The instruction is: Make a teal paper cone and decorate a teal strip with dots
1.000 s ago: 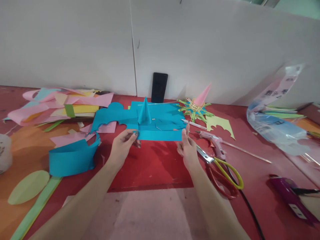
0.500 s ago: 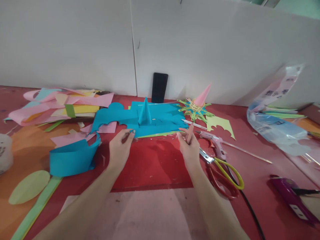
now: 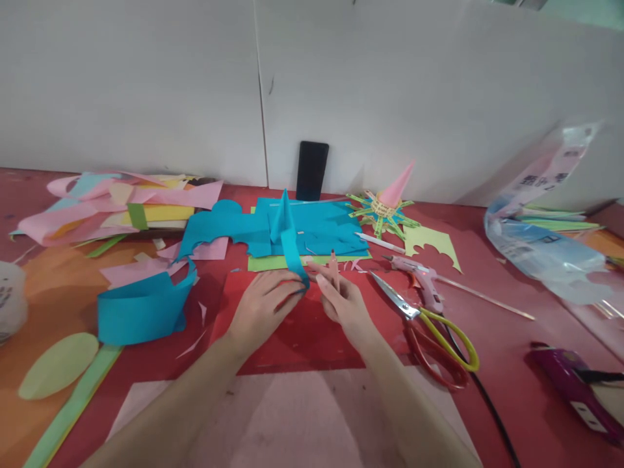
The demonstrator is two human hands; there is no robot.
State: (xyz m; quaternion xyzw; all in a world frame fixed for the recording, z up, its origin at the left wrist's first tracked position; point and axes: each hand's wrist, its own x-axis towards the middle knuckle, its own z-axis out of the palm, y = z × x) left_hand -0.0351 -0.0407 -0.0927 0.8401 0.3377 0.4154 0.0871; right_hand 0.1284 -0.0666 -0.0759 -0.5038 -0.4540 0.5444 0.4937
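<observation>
A narrow blue paper strip [image 3: 294, 253] runs down from the blue sheets to my left hand [image 3: 267, 300], whose fingers are bent round its near end. My right hand [image 3: 344, 300] holds a pinkish pencil [image 3: 334, 270], dark tip upward, its fingers close to the strip's end. Whether they also touch the strip, I cannot tell. Beneath both hands lies a red sheet [image 3: 292, 344]. Just beyond, a pointed folded blue paper piece [image 3: 281, 218] stands on stacked blue sheets [image 3: 326, 224].
To the right lie scissors [image 3: 414, 312], a pink glue gun [image 3: 424, 276] with its cord and a purple device [image 3: 570, 387]. A pink-coned paper model [image 3: 385, 205] stands behind. Leftward are a curved blue paper band [image 3: 139, 309] and coloured paper scraps [image 3: 160, 195]. A black phone [image 3: 312, 170] leans on the wall.
My hands have come together from either side over the red sheet. The blue strip now hangs toward me in my left hand. The pencil has moved left with my right hand.
</observation>
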